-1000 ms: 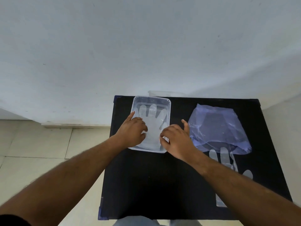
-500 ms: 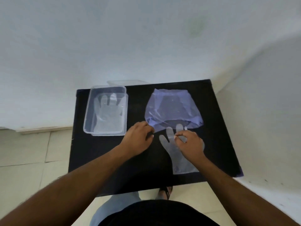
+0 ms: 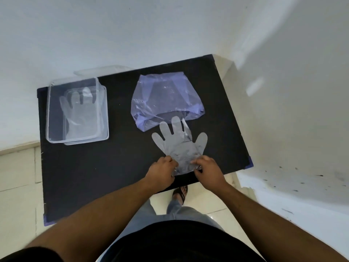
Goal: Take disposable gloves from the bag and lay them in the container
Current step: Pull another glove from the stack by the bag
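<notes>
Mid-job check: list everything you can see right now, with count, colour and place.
table: one, black, centre of view against the wall
container: one, clear, far left of the table
glove in container: one, clear, lying flat inside
lid: one, clear, behind the container at the wall; identity uncertain
bag: one, purple tinted, far middle of the table
glove on table: one, clear, just in front of the bag, fingers toward it
sandalled foot: one, dark, on the floor at the near table edge
left hand: pinching the glove cuff
right hand: pinching the glove cuff
</notes>
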